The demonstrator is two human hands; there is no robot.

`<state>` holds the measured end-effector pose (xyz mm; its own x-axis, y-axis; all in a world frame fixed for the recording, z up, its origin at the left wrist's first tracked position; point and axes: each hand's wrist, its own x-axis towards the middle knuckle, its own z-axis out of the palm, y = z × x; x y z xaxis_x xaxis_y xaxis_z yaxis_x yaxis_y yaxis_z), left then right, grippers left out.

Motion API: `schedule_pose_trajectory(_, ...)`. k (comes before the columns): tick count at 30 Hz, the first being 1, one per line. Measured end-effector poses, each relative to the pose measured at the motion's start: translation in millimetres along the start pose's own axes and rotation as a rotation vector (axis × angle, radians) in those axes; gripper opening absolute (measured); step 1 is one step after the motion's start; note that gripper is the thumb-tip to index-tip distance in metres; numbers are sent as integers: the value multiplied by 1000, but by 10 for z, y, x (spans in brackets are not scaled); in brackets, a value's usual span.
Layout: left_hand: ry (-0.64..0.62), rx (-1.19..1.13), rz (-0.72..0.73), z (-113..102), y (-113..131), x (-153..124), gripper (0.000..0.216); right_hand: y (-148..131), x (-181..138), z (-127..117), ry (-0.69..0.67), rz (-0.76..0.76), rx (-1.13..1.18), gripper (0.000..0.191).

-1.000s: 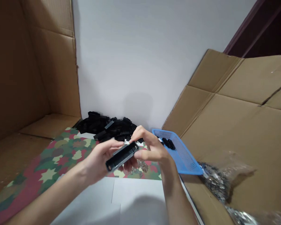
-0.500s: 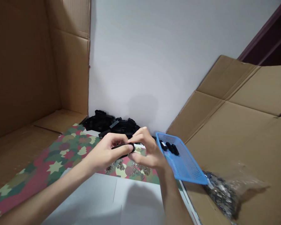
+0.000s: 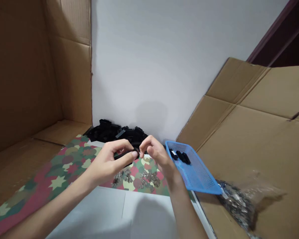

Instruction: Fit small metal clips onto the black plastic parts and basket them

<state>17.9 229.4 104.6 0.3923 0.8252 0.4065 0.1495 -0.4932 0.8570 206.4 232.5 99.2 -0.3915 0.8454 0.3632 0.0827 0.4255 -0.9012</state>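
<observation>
Right hand (image 3: 157,155) has drawn its thumb away from the black casing (image 3: 120,155); I'd keep my left hand (image 3: 109,162) clamped on it, steady. Right grip: can't tell.

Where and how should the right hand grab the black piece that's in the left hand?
Probably its right end, pinched from the right: the black piece is long, the left hand covers much of it, and that end peeks out toward the right hand.
</observation>
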Motion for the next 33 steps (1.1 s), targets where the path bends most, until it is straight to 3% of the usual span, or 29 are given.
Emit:
schedule_pose_trajectory(5,53,121,101,1,-3,-36,22,-96,-15,59,-59,170,145,32)
schedule_pose_trajectory(14,111,213,242,75,-51,-41,21,-100,-70,183,90,141,318,20)
schedule_pose_trajectory(26,74,183,264,80,-44,-15,19,-334,-160,206,192,72,-264,11)
schedule_pose_trajectory(29,35,66,187,73,-65,-11,20,-347,-160,210,208,59,-327,12)
schedule_pose_trajectory(33,-57,-371,39,53,-90,-4,30,-297,-114,149,150,82,-198,20)
